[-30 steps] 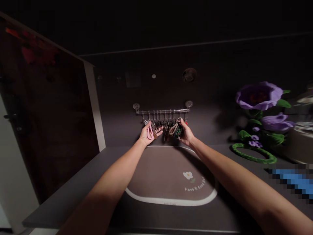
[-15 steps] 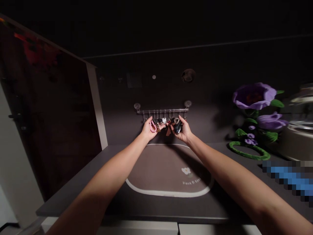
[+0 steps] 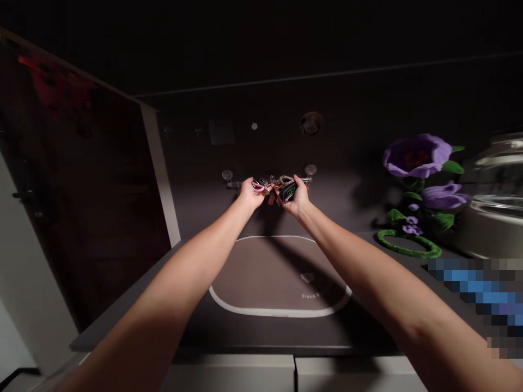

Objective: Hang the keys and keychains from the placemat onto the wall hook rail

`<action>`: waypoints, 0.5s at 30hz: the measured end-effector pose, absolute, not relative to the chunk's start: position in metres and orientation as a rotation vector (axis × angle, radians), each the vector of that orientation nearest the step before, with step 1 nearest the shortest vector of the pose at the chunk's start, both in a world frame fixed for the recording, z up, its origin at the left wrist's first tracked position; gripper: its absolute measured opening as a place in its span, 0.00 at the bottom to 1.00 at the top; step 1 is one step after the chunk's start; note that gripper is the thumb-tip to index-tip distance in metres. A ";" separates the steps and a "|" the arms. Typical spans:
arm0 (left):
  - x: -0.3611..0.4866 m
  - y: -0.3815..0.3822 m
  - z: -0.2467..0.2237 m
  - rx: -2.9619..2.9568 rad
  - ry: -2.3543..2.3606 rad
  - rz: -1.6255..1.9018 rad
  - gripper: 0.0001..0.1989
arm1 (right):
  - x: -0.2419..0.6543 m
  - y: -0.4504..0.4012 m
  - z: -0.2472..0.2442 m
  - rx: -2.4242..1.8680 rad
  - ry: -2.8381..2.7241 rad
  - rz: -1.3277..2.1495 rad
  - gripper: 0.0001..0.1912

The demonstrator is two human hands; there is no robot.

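Observation:
My left hand point(image 3: 250, 196) is closed on a bunch of keys with a pink loop point(image 3: 259, 188), which looks like a carabiner. In my right hand point(image 3: 300, 195) is a second bunch, with a dark key fob point(image 3: 288, 192) bearing a green mark. The fingers of both hands are close together, and small metal pieces and a brownish tag point(image 3: 271, 200) show between them. Just behind the hands, a clear hook rail point(image 3: 234, 184) is fixed to the wall by round suction mounts point(image 3: 310, 170). The hands cover most of the rail and its hooks.
Below the hands, a brown mat point(image 3: 253, 277) with a pale rim lies on the dark counter point(image 3: 229, 335). To the right stand purple fabric flowers point(image 3: 417, 158), a green ring point(image 3: 408, 247) and a pale rounded container point(image 3: 490, 228). A blurred blue item lies at far right.
Both hands have risen and come closer together, bringing the key bunches up in front of the rail. The pink loop and the dark fob have turned, and the hooks are now mostly covered.

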State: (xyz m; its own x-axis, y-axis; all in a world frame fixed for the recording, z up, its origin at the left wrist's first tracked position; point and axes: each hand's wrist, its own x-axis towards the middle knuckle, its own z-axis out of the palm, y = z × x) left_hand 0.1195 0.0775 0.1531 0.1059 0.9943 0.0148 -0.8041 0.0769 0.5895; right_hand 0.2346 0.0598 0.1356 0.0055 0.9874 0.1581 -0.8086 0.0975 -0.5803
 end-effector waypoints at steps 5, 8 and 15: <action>0.116 0.057 0.151 0.525 0.472 1.424 0.06 | 0.234 0.043 0.140 -0.417 -0.722 1.461 0.15; 0.108 0.041 0.135 0.564 0.468 1.410 0.06 | 0.238 0.029 0.130 -0.524 -0.776 1.501 0.15; 0.086 0.026 0.063 0.678 0.770 1.208 0.06 | 0.258 0.006 0.073 -0.936 -0.992 1.700 0.13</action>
State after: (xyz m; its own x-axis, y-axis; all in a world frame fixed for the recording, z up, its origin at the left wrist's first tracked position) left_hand 0.0860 0.0259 0.0627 0.1717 0.9729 -0.1549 -0.5515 0.2252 0.8032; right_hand 0.2577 0.0064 0.0730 -0.2815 0.9473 -0.1530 -0.3327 -0.2459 -0.9104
